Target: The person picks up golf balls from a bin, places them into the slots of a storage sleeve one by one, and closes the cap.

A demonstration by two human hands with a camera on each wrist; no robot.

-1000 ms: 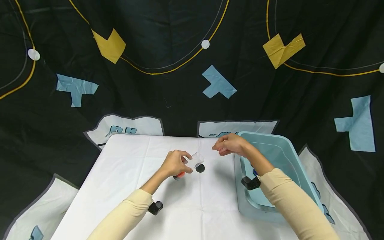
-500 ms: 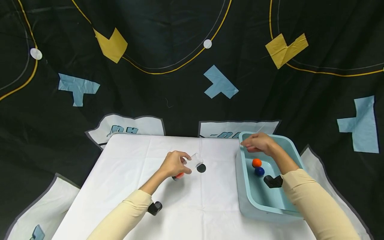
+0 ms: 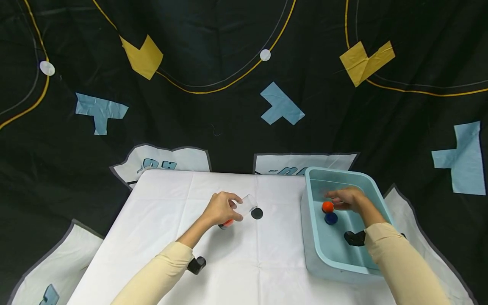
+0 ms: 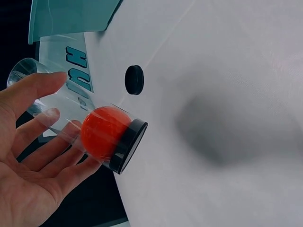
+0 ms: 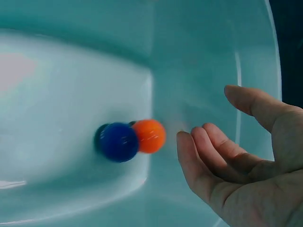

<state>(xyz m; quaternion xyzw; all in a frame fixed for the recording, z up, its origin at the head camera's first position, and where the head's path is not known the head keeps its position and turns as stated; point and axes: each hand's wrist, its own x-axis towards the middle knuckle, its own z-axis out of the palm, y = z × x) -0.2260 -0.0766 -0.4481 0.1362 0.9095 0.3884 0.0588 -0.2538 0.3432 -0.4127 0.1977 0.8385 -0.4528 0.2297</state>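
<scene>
My left hand [image 3: 223,207] grips a clear plastic tube [image 3: 248,204] above the white table, tilted. In the left wrist view a red-orange ball [image 4: 102,130] sits inside the tube against a black cap [image 4: 130,146] at one end; the other end is uncapped. A loose black cap [image 3: 257,213] lies on the table beside the tube. My right hand [image 3: 347,198] is inside the light blue tub [image 3: 310,237], fingers loosely bent, holding nothing. Just beside its fingertips an orange ball [image 5: 150,136] touches a dark blue ball [image 5: 119,142] on the tub floor.
The tub stands at the right edge of the white-covered table [image 3: 278,245], its walls rising around my right hand. Behind the table hangs a black cloth [image 3: 221,127] with yellow and blue shapes.
My right hand has moved right from over the table, past the tub rim and down into the tub. The two balls there came into view. My left hand has stayed with the tube.
</scene>
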